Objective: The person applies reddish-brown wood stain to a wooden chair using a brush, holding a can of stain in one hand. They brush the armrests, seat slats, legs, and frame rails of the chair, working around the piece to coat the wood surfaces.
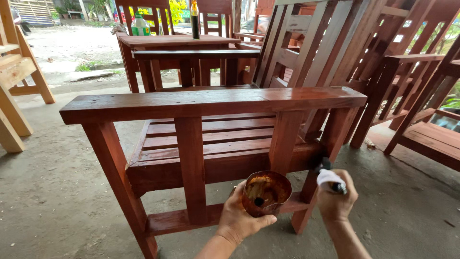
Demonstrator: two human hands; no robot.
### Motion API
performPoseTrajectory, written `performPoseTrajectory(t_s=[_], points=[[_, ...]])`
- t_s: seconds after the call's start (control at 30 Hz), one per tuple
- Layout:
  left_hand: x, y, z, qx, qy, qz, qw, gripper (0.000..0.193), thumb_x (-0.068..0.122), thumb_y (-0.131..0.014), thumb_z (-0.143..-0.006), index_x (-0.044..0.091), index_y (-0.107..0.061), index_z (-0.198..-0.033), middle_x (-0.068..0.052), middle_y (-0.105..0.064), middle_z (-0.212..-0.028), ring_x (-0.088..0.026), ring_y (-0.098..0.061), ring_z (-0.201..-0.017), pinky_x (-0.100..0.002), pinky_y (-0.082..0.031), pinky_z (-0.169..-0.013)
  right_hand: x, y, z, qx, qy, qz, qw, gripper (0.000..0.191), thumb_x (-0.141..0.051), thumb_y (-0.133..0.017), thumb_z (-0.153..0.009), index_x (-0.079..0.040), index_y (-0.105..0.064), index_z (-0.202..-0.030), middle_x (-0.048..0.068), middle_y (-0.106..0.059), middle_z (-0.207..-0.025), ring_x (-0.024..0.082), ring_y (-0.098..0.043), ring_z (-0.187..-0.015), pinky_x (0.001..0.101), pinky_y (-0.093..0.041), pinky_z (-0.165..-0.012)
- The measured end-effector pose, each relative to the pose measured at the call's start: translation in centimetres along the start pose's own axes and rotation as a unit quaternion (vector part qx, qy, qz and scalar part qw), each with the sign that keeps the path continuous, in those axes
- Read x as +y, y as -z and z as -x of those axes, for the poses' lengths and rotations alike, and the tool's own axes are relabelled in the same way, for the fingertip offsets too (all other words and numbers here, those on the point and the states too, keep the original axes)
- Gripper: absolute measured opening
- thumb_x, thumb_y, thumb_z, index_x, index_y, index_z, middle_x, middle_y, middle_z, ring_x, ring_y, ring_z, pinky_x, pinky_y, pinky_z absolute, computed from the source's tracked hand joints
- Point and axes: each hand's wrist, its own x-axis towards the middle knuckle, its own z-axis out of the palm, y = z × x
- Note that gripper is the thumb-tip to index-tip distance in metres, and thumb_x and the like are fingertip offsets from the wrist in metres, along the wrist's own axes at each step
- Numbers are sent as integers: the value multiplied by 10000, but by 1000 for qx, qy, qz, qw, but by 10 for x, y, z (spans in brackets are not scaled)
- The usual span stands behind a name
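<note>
We grip the cup (265,193) of brown stain in our left hand (238,218), low before the red chair (211,103). Our right hand (337,194) is fisted on a brush (327,170) touching the chair's leg.

Soft daylight from the bright yard behind, glossy glare on the chair armrest (211,101), edges bowed.
</note>
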Motion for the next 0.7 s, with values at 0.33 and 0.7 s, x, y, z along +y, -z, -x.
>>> performPoseTrajectory(t_s=[0.33,0.7], points=[[-5,-1,-10,16,-34,45,998,939,339,-981,-532,153,-529,-1333,-9,-703,-1255,-176,-683,-1185,-298,-554,-1079,-34,-11,-37,20,30,-29,999,80,-56,-708,-948,-95,-668,-1005,15,-689,-966,135,-643,-927,246,-511,-846],[-5,-2,-16,37,-47,101,993,905,226,-998,-523,123,-559,-1308,-10,-728,-1220,-169,-702,-1147,-305,-573,-1040,-72,-31,-81,134,-255,-162,944,297,-100,-738,-928,-73,-552,-1158,78,-679,-1111,198,-731,-914,292,-609,-709]])
